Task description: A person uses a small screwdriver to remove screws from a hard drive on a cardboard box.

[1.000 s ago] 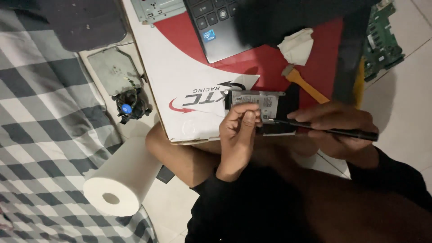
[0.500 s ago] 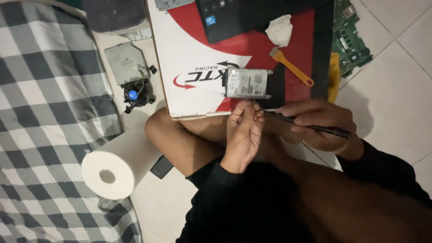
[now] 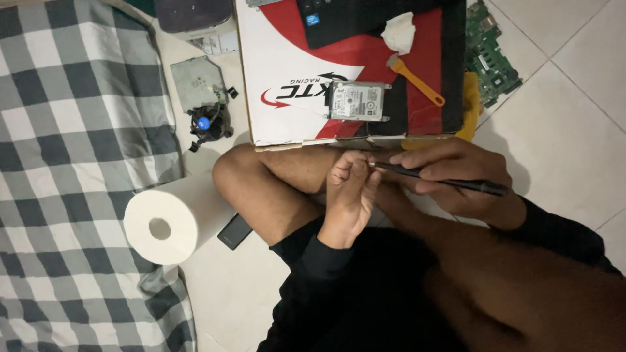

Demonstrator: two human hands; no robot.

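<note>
We're on a white tiled floor [image 3: 574, 85], checked blanket [image 3: 72, 130] at nine o'clock, paper roll [image 3: 163, 228] beside it. Centre, our left hand [image 3: 349, 195] pinches its fingertips on the tip of a black screwdriver [image 3: 443, 179]. At three o'clock our right hand [image 3: 456, 173] wraps closed around its shaft. At twelve o'clock the hard drive [image 3: 355, 101] lies on the red-and-white box [image 3: 287, 72], untouched.

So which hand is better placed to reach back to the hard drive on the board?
Probably the left hand: it sits almost directly below the hard drive and grips only something tiny at the screwdriver tip, while the right hand grips the screwdriver.
</note>
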